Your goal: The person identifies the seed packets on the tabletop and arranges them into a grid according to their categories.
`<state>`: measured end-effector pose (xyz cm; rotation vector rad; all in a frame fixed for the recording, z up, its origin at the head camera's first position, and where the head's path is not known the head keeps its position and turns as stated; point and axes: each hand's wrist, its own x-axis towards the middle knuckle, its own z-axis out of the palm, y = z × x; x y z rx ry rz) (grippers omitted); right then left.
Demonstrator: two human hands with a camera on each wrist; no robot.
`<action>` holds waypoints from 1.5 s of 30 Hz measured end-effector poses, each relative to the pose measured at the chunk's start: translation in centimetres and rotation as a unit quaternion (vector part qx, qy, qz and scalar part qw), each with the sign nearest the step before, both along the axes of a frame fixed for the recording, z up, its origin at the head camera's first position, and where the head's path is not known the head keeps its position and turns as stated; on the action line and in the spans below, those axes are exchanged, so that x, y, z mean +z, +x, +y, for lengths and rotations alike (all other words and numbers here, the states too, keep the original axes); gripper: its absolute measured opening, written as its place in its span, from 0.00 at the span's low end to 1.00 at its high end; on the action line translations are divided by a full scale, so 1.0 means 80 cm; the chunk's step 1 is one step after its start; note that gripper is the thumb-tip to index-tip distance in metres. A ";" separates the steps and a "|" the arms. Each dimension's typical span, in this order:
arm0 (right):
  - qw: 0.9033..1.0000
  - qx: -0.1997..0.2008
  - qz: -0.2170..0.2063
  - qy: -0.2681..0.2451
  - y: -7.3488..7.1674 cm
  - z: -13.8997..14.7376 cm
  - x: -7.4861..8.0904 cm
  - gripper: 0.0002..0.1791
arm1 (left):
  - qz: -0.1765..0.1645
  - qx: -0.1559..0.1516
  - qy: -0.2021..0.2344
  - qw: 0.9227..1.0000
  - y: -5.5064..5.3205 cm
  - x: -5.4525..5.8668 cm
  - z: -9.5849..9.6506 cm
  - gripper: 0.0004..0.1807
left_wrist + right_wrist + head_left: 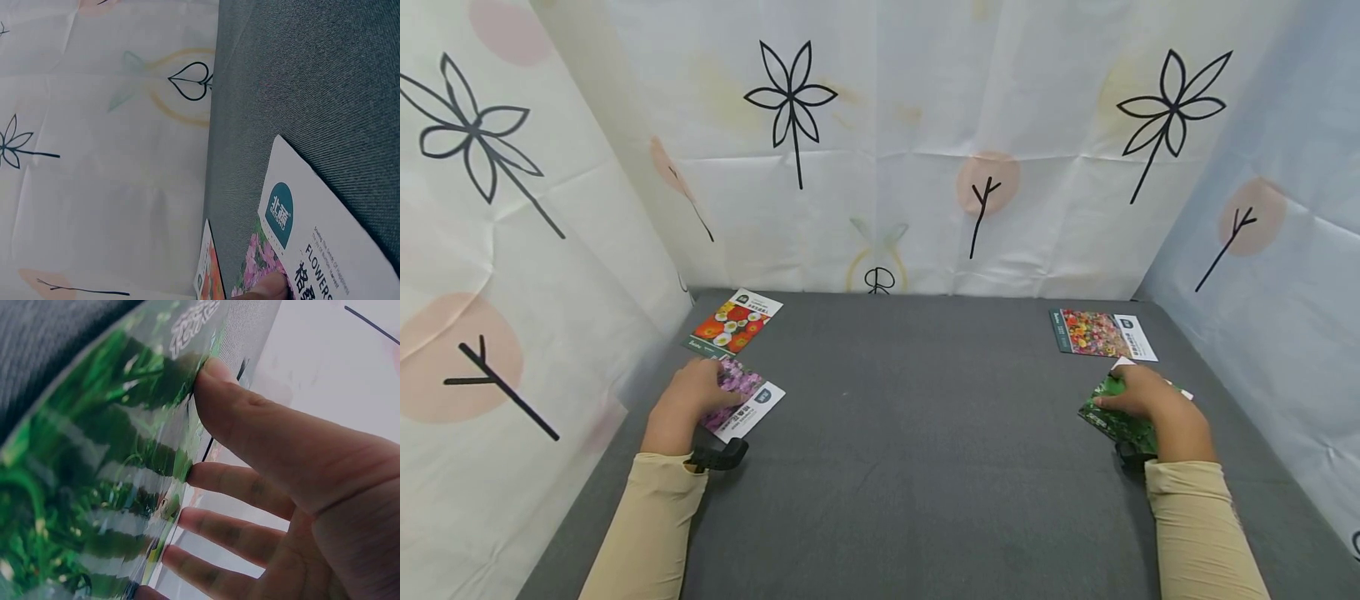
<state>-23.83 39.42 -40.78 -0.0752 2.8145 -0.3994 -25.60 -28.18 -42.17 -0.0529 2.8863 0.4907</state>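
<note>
In the head view my left hand (692,390) is over a seed packet with pink flowers (751,412) at the table's left side. Its thumb lies across the printed face, and its other fingers bend toward the upper corner, hidden in the left wrist view. The white end of that packet (309,231) shows a green logo. On the right side, my right hand (1146,398) touches a seed packet with green leaves (1131,427). Seen from the right wrist, the thumb and straight, spread fingers (234,534) meet its glossy face (81,481) with their tips.
Beyond the left hand lies an orange-and-white flower seed packet (733,325). Another packet with mixed flowers (1097,333) lies beyond the right hand. Grey cloth covers the table (910,467). White printed fabric (910,100) stands along its back and sides.
</note>
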 end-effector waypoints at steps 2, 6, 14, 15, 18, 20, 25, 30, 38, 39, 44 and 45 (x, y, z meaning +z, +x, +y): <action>1.000 0.002 0.001 -0.002 0.000 0.000 -0.001 0.39 | 0.001 -0.001 0.000 1.000 0.000 0.000 0.000 0.40; 1.000 0.004 0.003 -0.006 0.000 0.000 -0.002 0.39 | -0.001 0.000 0.004 1.000 -0.001 0.000 0.000 0.39; 1.000 0.007 0.007 -0.008 0.000 -0.002 -0.003 0.39 | 0.001 -0.005 0.001 1.000 0.000 -0.001 -0.001 0.38; 1.000 0.009 0.007 -0.007 0.000 -0.003 -0.003 0.39 | 0.001 -0.005 0.001 1.000 0.000 0.000 -0.001 0.38; 1.000 0.012 0.008 -0.005 -0.001 -0.004 -0.004 0.39 | 0.002 -0.007 0.005 1.000 0.001 0.001 0.000 0.38; 1.000 0.013 0.010 -0.005 -0.002 -0.004 -0.004 0.39 | 0.003 -0.007 0.008 1.000 0.001 0.003 0.001 0.38; 1.000 0.009 0.008 -0.006 -0.002 -0.004 -0.005 0.40 | 0.006 -0.008 0.010 1.000 0.002 0.004 0.001 0.38; 1.000 0.007 0.006 -0.008 -0.002 -0.006 -0.004 0.40 | 0.005 -0.008 0.019 1.000 0.003 0.001 0.002 0.39; 1.000 0.016 0.011 -0.011 -0.001 -0.009 -0.004 0.40 | 0.008 -0.007 0.033 0.999 0.001 -0.004 0.002 0.38; 1.000 0.017 0.012 -0.011 -0.001 -0.010 -0.004 0.39 | 0.009 -0.008 0.033 0.999 0.001 -0.004 0.002 0.38; 1.000 0.023 0.017 -0.011 -0.001 -0.011 -0.002 0.39 | 0.010 -0.008 0.033 0.999 0.001 -0.004 0.002 0.38; 0.999 0.024 0.017 -0.013 -0.001 -0.012 -0.003 0.39 | 0.010 -0.007 0.033 0.999 0.001 -0.004 0.002 0.38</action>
